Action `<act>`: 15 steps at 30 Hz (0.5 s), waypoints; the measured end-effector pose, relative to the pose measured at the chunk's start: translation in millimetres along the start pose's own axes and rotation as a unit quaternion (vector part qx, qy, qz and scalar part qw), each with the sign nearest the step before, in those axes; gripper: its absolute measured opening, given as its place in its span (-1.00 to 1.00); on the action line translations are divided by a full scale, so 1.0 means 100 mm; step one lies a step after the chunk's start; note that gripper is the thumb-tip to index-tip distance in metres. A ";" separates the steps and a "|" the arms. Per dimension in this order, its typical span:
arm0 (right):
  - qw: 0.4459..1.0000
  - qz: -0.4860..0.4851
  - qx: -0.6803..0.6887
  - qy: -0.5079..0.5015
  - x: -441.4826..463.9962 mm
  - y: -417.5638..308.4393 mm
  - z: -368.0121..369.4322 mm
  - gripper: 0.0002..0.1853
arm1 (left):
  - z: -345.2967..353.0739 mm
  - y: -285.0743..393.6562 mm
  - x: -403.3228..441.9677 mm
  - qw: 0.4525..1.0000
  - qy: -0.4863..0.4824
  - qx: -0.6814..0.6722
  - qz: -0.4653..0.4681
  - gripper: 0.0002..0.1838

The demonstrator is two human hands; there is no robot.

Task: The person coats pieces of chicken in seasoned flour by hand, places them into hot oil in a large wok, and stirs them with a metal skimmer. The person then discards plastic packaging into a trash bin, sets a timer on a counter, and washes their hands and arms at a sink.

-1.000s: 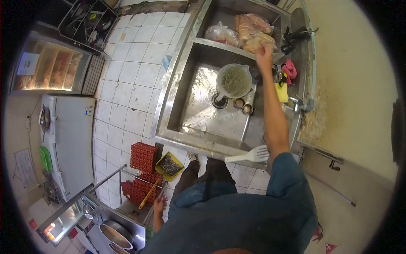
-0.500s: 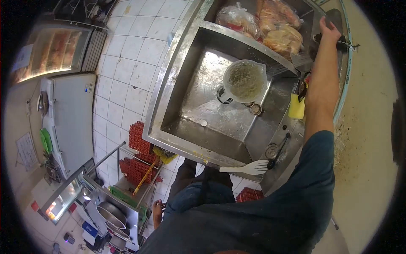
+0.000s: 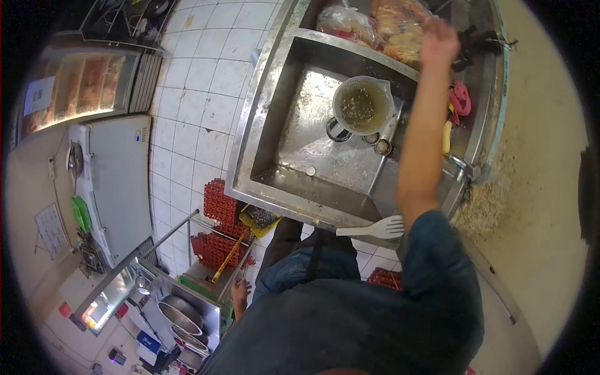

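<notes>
Tiled floor (image 3: 209, 94) bordered a sink (image 3: 275, 194) whose far basin (image 3: 310, 16) held bagged meat (image 3: 400, 30) just beside the right hand (image 3: 440, 42), its grip unclear, while the left hand (image 3: 240, 291) hung low, loosely spread.

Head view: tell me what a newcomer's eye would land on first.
Probably the pale jug of murky, speckled liquid in the large basin. Next, the right hand close by the bagged meat in the upper basin, and the white slotted utensil at the sink's near edge.

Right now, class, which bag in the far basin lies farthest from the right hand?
The leftmost clear bag; the orange-toned bagged food lies closer to the right hand.
</notes>
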State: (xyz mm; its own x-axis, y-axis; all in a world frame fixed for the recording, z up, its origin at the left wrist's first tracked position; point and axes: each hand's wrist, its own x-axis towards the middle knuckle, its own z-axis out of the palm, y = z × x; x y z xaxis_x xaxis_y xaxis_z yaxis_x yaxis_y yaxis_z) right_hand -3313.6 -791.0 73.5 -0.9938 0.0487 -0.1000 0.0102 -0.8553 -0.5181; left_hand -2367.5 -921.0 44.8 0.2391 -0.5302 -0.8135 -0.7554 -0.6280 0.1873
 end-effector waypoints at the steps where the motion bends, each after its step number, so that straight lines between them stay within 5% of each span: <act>1: 0.998 0.011 -0.058 -0.016 -0.36 0.13 -0.25 -0.82 | 0.02 0.10 0.06 1.000 0.015 -0.002 0.006 -0.59; 2: 0.985 -0.061 -0.159 0.028 -1.06 0.19 -0.16 -0.85 | -0.01 0.10 0.19 0.997 0.024 0.000 0.078 -0.60; 4: 0.971 0.003 -0.229 0.063 -2.17 0.16 -0.18 -0.59 | -0.05 0.07 0.57 0.974 0.040 0.000 0.223 -0.62; 7: 0.907 0.096 -0.376 0.166 -3.25 0.08 -1.00 -0.58 | 0.12 0.90 0.15 0.962 0.121 0.026 0.243 -0.64; 9: 0.856 0.047 -0.475 0.198 -3.70 -0.23 -1.25 -0.54 | 0.15 1.17 0.23 0.904 0.219 0.066 0.361 -0.62; 10: 0.814 -0.050 -0.539 0.210 -3.70 -0.40 -1.36 -0.52 | 0.21 1.27 0.26 0.867 0.263 0.080 0.415 -0.61; 12: 0.690 -0.235 -0.647 0.223 -3.69 -0.74 -1.54 -0.47 | 0.21 1.58 0.14 0.878 0.209 0.039 0.428 -0.59; 15: 0.615 -0.270 -0.690 0.271 -3.63 -1.16 -1.04 -0.42 | 0.23 1.98 0.11 0.857 0.161 -0.011 0.489 -0.58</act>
State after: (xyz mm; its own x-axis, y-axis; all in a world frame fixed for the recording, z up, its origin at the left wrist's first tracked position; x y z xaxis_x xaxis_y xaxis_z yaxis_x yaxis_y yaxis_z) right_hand -2942.2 -655.8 81.3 -0.7142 0.6180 0.3287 0.1503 0.5940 -0.7903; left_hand -2527.9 -1037.9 60.8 -0.3427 -0.9370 -0.0681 -0.6801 0.1974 0.7060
